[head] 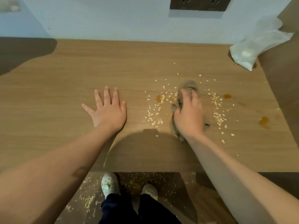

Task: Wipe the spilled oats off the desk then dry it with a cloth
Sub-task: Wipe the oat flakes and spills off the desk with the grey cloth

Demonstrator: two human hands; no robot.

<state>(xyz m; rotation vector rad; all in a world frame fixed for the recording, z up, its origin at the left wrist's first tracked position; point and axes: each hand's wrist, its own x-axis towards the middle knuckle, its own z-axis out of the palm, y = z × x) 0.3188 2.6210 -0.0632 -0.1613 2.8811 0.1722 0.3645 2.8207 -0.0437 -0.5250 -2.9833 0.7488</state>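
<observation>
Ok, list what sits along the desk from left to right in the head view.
left hand → left patch of oats → right hand holding the grey cloth → right patch of oats → orange stain farthest right

Open desk [48, 94] spans the frame's left and upper middle up to the wall [113, 21], while the left hand [108, 110] flat at centre, the right hand [188, 115] gripping the cloth [188, 85] beside it, scattered oats [153, 113] and a white bag [252, 49] at upper right stand in the way.
</observation>
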